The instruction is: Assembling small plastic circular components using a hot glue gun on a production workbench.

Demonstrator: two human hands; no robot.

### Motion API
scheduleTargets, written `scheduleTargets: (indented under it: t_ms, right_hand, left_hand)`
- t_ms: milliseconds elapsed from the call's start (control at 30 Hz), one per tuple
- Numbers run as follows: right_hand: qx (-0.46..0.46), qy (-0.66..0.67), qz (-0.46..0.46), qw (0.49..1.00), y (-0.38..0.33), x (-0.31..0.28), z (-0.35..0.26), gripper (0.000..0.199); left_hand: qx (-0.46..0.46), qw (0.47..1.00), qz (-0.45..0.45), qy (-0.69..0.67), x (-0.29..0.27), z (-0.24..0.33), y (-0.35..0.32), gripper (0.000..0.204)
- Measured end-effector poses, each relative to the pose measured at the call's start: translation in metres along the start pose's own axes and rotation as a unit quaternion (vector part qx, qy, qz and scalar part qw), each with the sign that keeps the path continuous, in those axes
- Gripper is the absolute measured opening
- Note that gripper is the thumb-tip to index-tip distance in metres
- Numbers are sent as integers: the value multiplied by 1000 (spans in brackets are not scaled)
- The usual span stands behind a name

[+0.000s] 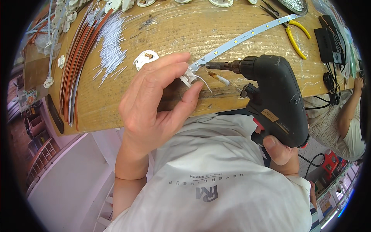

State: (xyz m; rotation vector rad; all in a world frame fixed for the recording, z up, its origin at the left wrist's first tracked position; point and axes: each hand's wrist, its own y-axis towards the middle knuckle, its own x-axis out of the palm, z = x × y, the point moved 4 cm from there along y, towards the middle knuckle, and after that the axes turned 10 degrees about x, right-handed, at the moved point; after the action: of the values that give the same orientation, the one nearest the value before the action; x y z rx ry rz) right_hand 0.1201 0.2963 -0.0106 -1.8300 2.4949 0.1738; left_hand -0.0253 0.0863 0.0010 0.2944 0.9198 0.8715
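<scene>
Two hands: left hand (154,104) pinches a small white fitting (189,75) at the LED strip (239,38) end; right hand (281,151) grips black glue gun (276,98).
Hidden: fitting mostly behind fingertips.
Around: yellow pliers (294,36), white wires (110,50) on wooden bench (170,31).

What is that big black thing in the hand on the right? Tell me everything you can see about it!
It is a black glue gun, which looks like plastic and is shaped like a pistol. The right hand grips its handle from below, next to a red trigger. Its body is scuffed and carries a small tan sticker. A dark metal nozzle at the front points left, lying nearly level above the wooden table. The tip meets the end of a thin white LED strip, right by a small white part pinched in the left hand.
</scene>
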Motion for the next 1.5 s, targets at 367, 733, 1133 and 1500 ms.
scheduleTargets:
  t_ms: [367,733,1133,1500]
  right_hand:
    - [26,-11,11,1000,-5,0,3,24]
    - [37,-10,16,999,-3,-1,2,27]
    - [58,-16,21,998,-7,-4,1,32]
    - [49,-3,22,999,-5,-1,1,31]
  left_hand:
    - [5,1000,3,2,1,1,1,38]
    - [-24,1000,4,-6,1,0,0,38]
    - [-9,1000,2,-2,0,0,2,37]
    - [-2,1000,5,2,1,-3,2,38]
